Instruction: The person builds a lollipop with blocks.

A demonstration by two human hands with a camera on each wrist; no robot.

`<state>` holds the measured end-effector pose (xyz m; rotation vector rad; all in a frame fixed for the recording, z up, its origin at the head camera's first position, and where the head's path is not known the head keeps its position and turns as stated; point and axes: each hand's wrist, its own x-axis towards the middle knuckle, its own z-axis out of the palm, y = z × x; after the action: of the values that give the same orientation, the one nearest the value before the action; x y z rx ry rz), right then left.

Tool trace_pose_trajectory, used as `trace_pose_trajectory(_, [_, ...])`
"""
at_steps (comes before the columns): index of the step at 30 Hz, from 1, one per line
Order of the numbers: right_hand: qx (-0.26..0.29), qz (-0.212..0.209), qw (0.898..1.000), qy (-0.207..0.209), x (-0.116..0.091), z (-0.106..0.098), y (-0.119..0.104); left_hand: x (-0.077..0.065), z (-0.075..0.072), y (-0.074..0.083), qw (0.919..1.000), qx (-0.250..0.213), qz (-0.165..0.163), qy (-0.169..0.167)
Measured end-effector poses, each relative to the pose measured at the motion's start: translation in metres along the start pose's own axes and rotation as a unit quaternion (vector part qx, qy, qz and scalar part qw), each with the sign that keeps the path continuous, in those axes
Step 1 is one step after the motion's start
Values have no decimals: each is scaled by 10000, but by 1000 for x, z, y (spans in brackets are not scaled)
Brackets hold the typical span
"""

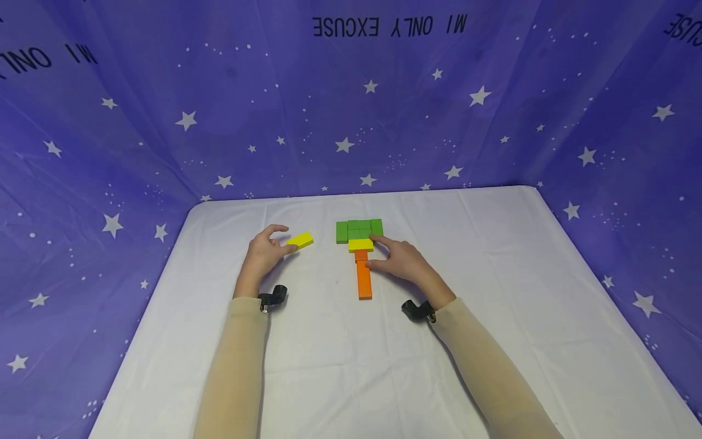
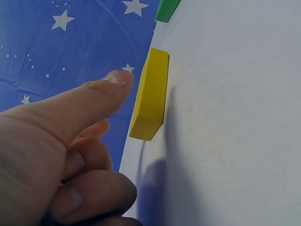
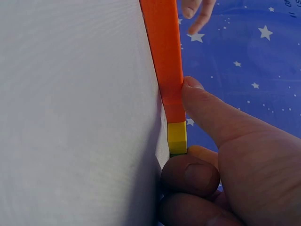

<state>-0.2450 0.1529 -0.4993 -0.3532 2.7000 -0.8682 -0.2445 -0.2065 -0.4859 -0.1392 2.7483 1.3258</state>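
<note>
A loose yellow block (image 1: pixel 301 240) lies flat on the white cloth by my left hand (image 1: pixel 263 257). The thumb reaches to its near end in the head view; the index finger stays apart from it. Whether the thumb touches the block (image 2: pixel 153 89) cannot be told. My right hand (image 1: pixel 407 262) spreads along the row of blocks, its thumb at the long orange block (image 1: pixel 364 283) and its index finger by the green blocks (image 1: pixel 359 228). Between these lie a small orange block (image 1: pixel 361 256) and a second yellow block (image 1: pixel 360 246), end to end in line.
The blocks rest on a table under a white cloth (image 1: pixel 329 360). A purple curtain with white stars (image 1: pixel 307 110) encloses its back and sides. Black wrist cameras, left (image 1: pixel 280 295) and right (image 1: pixel 415 310), sit at the cuffs of the beige sleeves.
</note>
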Motion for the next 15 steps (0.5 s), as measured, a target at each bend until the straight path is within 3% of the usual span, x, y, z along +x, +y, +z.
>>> trace_pose_trajectory(15, [-23, -74, 10000, 23, 1, 1, 2, -1, 4, -1, 9983, 496, -310, -52])
